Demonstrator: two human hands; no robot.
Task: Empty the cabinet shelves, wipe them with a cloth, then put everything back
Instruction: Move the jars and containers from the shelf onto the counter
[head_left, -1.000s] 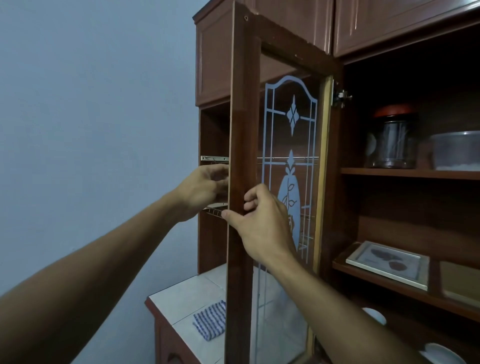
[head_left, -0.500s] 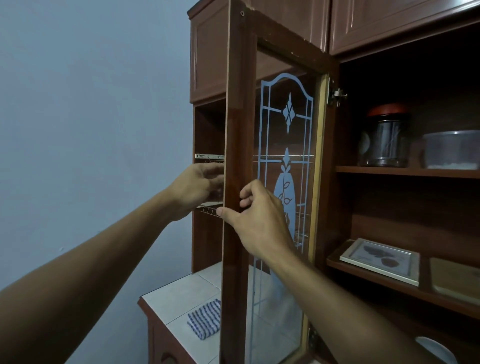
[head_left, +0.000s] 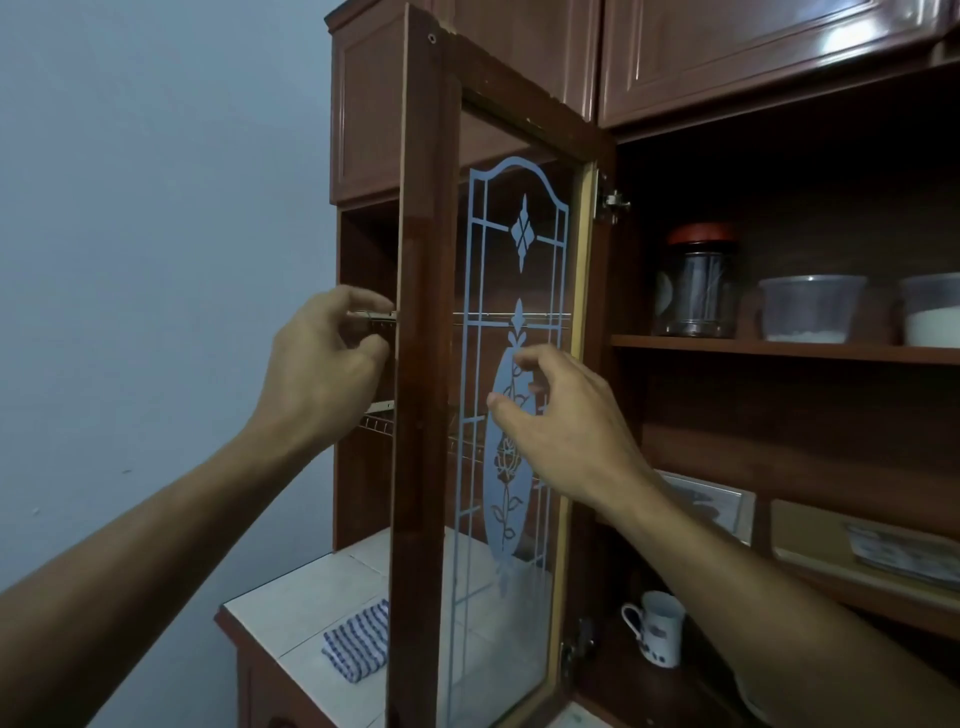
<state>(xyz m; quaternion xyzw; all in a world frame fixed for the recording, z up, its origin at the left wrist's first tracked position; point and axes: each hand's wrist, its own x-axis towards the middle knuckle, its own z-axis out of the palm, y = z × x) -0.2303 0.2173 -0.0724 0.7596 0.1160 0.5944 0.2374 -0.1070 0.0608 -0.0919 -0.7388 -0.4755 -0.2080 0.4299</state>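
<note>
Opening the brown wooden glass-paned cabinet door (head_left: 423, 260) seems the step | left hand (head_left: 327, 364) curls at its edge, grip unclear; right hand (head_left: 561, 431) loose, empty, before the glass | wooden shelves (head_left: 779, 347) stocked; blue-striped cloth (head_left: 358, 644) lies on white tiled bench (head_left: 291, 603) | next: reach red-lidded glass jar (head_left: 698, 280).

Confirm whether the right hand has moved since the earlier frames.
Yes: the right hand has left the door frame and shifted right, in front of the glass.

Dim, bluish light; glare on the upper cabinet door (head_left: 857, 36) top right, shelves in deep shadow, wide-angle bending at edges.
</note>
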